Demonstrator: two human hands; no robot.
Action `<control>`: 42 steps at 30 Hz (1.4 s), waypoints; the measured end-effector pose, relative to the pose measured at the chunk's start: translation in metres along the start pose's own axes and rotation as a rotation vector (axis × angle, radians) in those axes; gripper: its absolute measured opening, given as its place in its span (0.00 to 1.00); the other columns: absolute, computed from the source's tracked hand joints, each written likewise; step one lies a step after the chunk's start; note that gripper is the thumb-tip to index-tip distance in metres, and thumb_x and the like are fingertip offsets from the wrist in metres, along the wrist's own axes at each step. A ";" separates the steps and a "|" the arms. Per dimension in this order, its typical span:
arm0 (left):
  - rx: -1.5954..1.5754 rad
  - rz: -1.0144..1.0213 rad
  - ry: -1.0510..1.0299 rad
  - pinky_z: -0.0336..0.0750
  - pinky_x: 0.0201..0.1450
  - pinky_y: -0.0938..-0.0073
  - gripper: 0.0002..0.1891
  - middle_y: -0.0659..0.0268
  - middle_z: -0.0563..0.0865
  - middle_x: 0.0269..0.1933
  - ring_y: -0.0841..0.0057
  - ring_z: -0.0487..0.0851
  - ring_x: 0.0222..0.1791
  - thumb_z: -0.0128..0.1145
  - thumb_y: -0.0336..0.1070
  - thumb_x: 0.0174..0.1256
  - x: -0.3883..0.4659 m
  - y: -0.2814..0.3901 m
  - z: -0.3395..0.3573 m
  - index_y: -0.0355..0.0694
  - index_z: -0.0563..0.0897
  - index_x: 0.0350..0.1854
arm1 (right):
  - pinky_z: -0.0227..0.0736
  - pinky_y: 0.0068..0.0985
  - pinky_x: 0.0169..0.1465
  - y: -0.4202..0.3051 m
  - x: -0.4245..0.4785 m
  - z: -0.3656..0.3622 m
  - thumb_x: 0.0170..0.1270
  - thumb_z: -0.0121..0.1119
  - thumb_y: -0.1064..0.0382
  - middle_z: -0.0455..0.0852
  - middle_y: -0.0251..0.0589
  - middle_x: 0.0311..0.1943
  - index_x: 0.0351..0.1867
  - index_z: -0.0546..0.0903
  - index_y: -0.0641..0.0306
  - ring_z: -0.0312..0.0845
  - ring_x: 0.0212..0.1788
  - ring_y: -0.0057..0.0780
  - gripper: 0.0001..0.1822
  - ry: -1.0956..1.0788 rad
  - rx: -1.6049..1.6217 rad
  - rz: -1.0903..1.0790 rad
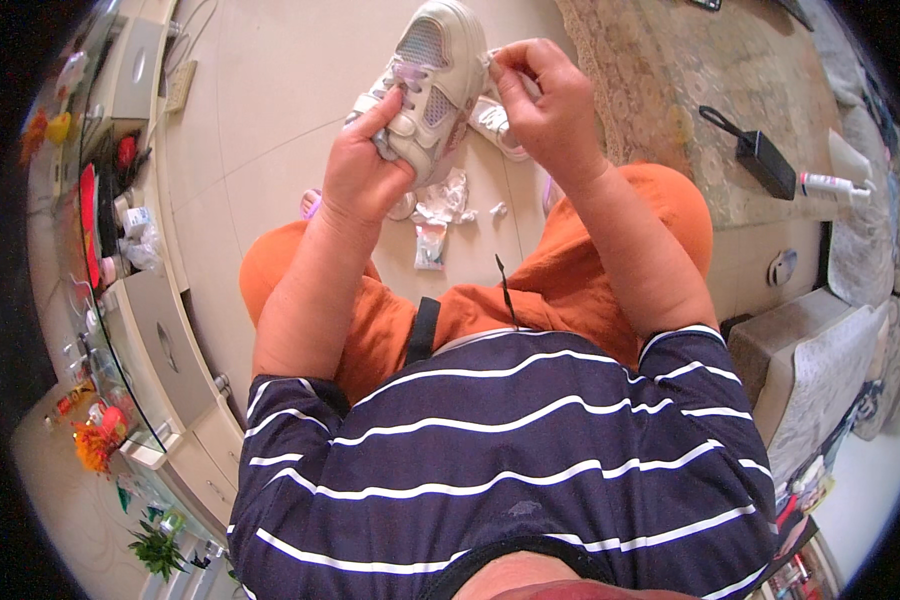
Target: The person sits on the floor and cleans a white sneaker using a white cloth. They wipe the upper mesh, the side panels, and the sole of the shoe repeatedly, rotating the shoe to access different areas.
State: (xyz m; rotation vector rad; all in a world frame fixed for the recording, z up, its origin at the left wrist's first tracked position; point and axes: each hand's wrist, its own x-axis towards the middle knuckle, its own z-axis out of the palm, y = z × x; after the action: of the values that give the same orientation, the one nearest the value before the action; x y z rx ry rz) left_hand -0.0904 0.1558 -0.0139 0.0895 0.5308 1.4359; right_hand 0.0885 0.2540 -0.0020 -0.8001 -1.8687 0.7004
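A white sneaker [439,97] with purple-grey laces is held up by my left hand [367,161], thumb over the laces and palm at its heel. At the shoe's right edge, my right hand [544,105] pinches a small piece of white material, perhaps a wipe [489,61], against the sole's side. A second white shoe [499,127] lies on the floor behind my right hand. Below the held shoe are crumpled white wipes or tissues [446,196], a small plastic packet [430,246] and a little white wad [499,209].
At the right stands a table with a patterned cover [720,176], bearing a black box-shaped device with a strap [766,163] and a white tube [832,184]. A cabinet [169,337] lines the left side, near a power strip [181,86]. A grey sofa [810,360] is at the lower right.
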 end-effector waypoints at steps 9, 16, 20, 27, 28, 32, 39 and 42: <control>-0.091 -0.216 -0.106 0.72 0.68 0.50 0.20 0.51 0.80 0.62 0.55 0.80 0.62 0.50 0.37 0.77 -0.001 -0.006 -0.009 0.32 0.71 0.66 | 0.77 0.30 0.39 0.013 0.021 -0.004 0.64 0.64 0.70 0.83 0.44 0.32 0.37 0.81 0.64 0.82 0.34 0.40 0.03 0.081 -0.107 -0.196; -0.124 -0.187 -0.035 0.73 0.67 0.52 0.20 0.51 0.81 0.60 0.57 0.81 0.60 0.50 0.37 0.77 0.002 0.005 -0.010 0.31 0.72 0.64 | 0.78 0.40 0.40 0.001 0.005 -0.004 0.63 0.60 0.69 0.81 0.46 0.35 0.37 0.79 0.61 0.81 0.36 0.49 0.03 -0.113 -0.096 -0.237; 0.047 -0.138 0.005 0.74 0.66 0.52 0.20 0.52 0.81 0.60 0.56 0.82 0.58 0.50 0.37 0.76 0.001 -0.007 -0.010 0.31 0.72 0.64 | 0.79 0.39 0.39 0.011 0.013 -0.001 0.64 0.59 0.67 0.81 0.46 0.35 0.38 0.79 0.60 0.82 0.36 0.48 0.03 -0.027 -0.235 -0.230; 0.103 -0.062 0.057 0.80 0.59 0.58 0.19 0.53 0.81 0.59 0.60 0.83 0.57 0.54 0.34 0.74 0.001 -0.003 -0.002 0.32 0.73 0.63 | 0.79 0.39 0.37 0.001 -0.003 0.005 0.65 0.59 0.67 0.79 0.46 0.35 0.37 0.77 0.61 0.81 0.35 0.48 0.03 -0.107 -0.306 -0.211; 0.136 -0.053 0.071 0.80 0.58 0.59 0.19 0.53 0.82 0.58 0.61 0.83 0.56 0.54 0.33 0.74 0.001 -0.003 -0.003 0.32 0.73 0.63 | 0.79 0.39 0.37 0.001 0.000 0.005 0.65 0.59 0.67 0.79 0.46 0.35 0.37 0.77 0.61 0.81 0.35 0.49 0.03 -0.088 -0.327 -0.201; 0.275 0.004 0.063 0.80 0.58 0.61 0.20 0.54 0.82 0.58 0.63 0.83 0.56 0.54 0.35 0.74 -0.001 -0.015 -0.001 0.33 0.73 0.64 | 0.80 0.39 0.37 0.009 0.016 -0.002 0.65 0.59 0.67 0.79 0.46 0.34 0.37 0.76 0.61 0.81 0.35 0.49 0.04 0.016 -0.368 -0.233; 0.173 -0.029 0.104 0.80 0.58 0.60 0.20 0.54 0.82 0.59 0.62 0.83 0.56 0.54 0.34 0.74 0.000 -0.007 -0.002 0.31 0.73 0.63 | 0.81 0.37 0.38 0.001 0.000 0.002 0.64 0.59 0.68 0.79 0.46 0.35 0.37 0.76 0.62 0.81 0.36 0.47 0.03 -0.119 -0.353 -0.252; 0.115 -0.066 0.096 0.79 0.60 0.57 0.20 0.54 0.81 0.59 0.60 0.83 0.57 0.53 0.34 0.75 0.001 -0.002 -0.006 0.31 0.72 0.63 | 0.81 0.36 0.37 0.000 -0.007 0.005 0.63 0.59 0.68 0.79 0.47 0.35 0.37 0.77 0.63 0.82 0.37 0.47 0.04 -0.192 -0.306 -0.219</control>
State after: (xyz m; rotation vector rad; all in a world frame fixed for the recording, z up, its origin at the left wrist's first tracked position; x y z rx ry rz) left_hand -0.0909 0.1548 -0.0204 0.0936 0.6897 1.3496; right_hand 0.0857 0.2476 -0.0074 -0.7219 -2.2332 0.3672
